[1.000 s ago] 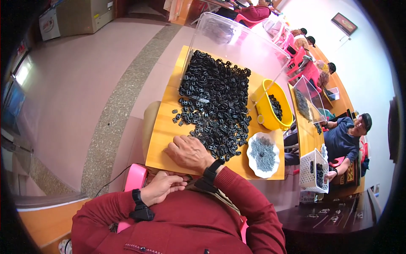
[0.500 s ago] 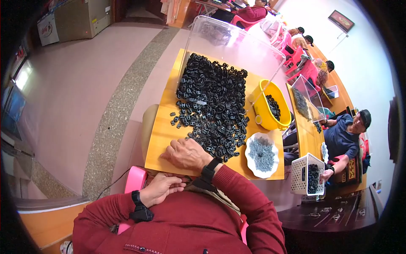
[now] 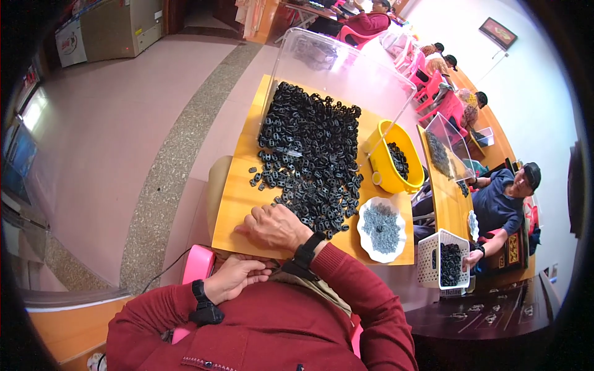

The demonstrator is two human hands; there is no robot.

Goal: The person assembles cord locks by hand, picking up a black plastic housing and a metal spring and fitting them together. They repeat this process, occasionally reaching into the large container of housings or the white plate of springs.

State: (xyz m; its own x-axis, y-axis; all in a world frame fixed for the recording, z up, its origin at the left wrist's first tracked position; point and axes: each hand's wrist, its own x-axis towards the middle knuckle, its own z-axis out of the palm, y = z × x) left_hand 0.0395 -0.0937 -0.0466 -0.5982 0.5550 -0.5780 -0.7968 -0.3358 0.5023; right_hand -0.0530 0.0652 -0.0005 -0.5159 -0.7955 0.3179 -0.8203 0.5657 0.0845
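Note:
My right hand (image 3: 274, 227) rests back up on the near edge of the wooden table (image 3: 242, 196), its fingers curled under; whatever they may hold is hidden. Lower and to the left, my left hand (image 3: 238, 276) lies against my front just below the table edge, palm partly turned up, thumb and fingers loosely apart with nothing seen in them. Just beyond the right hand spreads a heap of small black plastic pieces with two holes (image 3: 309, 142). A white scalloped plate (image 3: 401, 238) of tiny grey pieces (image 3: 380, 226) stands to its right.
A clear plastic bin (image 3: 346, 59) lies tipped behind the heap. A yellow tub (image 3: 380, 164) holds more black pieces. At the right a co-worker (image 3: 504, 198) grips a white perforated basket (image 3: 427, 263) of black pieces. A pink chair (image 3: 199, 263) shows beside me.
The co-worker's white basket has moved slightly left and turned, showing more of the black pieces inside. My hands stay almost where they were.

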